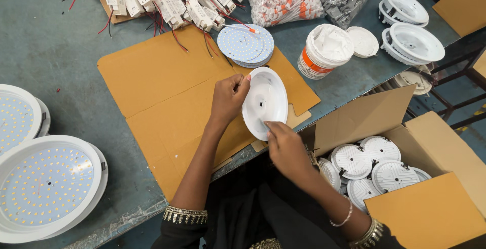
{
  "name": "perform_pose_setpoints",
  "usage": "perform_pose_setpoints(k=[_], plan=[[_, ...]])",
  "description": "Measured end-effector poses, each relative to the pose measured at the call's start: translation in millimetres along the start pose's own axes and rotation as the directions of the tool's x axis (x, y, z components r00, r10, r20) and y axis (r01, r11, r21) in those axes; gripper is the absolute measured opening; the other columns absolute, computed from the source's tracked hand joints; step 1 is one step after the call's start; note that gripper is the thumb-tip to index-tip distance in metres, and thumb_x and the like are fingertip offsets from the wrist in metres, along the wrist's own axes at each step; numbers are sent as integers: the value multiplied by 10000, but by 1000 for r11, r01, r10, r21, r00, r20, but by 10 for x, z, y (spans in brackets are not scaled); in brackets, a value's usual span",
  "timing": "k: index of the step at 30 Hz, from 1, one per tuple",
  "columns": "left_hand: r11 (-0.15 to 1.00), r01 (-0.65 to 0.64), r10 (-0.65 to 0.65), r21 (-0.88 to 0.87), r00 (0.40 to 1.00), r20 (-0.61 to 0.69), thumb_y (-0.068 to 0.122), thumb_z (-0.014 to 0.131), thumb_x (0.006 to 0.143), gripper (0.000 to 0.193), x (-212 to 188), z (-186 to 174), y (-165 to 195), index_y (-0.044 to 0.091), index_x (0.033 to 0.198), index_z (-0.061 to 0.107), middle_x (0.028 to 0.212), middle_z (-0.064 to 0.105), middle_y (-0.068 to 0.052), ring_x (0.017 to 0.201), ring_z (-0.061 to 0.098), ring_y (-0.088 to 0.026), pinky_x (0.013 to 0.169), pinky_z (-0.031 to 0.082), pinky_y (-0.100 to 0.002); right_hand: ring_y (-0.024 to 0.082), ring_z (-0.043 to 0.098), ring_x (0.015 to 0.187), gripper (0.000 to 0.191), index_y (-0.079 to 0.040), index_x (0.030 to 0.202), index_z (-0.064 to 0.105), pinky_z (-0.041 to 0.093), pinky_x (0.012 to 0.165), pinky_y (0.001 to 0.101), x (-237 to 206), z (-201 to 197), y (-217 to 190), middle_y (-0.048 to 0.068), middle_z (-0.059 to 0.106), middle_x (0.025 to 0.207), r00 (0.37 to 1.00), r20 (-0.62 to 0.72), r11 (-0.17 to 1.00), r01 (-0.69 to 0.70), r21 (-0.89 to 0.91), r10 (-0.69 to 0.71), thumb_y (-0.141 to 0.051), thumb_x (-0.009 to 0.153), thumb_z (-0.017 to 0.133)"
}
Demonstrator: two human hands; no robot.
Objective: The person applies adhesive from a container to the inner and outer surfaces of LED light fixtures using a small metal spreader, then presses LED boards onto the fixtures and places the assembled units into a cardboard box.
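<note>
Holding a round white plastic lamp housing tilted above the brown cardboard sheet, the left hand pinches its upper rim and the right hand grips its lower edge. Such a light pinch could let it slip. Beyond, a stack of LED discs sits on the grey-green counter.

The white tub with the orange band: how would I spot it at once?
Start at the brown cardboard sheet on the grey table. Just past its far right corner stands the white tub, beside its loose lid. Only it has an orange band and crumpled white stuff inside.
</note>
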State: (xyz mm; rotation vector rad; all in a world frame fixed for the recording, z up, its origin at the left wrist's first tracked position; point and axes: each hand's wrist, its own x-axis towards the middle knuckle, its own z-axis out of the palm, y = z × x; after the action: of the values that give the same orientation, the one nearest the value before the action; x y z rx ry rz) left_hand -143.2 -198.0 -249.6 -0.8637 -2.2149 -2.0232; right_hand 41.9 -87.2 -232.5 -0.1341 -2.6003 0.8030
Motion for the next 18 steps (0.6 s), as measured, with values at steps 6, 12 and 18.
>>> perform_pose_setpoints(k=[6, 12, 18], plan=[[1000, 9, -8, -19, 1000, 30, 236, 614, 1000, 452, -36, -17, -4, 8, 641, 460, 521, 376, -6, 515, 315, -68, 464, 273, -335, 366, 719, 989, 244, 13, 1152, 717, 545, 883, 406, 709, -149, 334, 210, 731, 1110, 995, -97, 997, 26, 69, -19, -14, 946, 589], [1000, -18, 18, -21, 1000, 15, 238, 615, 1007, 460, -7, -28, -23, 2, 648, 451, 537, 360, -13, 529, 314, -71, 475, 274, -334, 380, 694, 1014, 300, -13, 1185, 726, 529, 899, 438, 528, -8, 245, 192, 734, 1132, 1000, -27, 999, 13, -50, -14, 23, 932, 568], [1000, -12, 12, -2, 1000, 8, 237, 619, 1003, 458, 18, 5, -41, -4, 651, 452, 531, 348, -22, 526, 305, -75, 472, 264, -339, 343, 718, 1003, 317, -38, 1200, 716, 552, 882, 398, 179, -173, 94, 179, 734, 1158, 994, 105, 991, 23, 130, -37, 3, 915, 583]])
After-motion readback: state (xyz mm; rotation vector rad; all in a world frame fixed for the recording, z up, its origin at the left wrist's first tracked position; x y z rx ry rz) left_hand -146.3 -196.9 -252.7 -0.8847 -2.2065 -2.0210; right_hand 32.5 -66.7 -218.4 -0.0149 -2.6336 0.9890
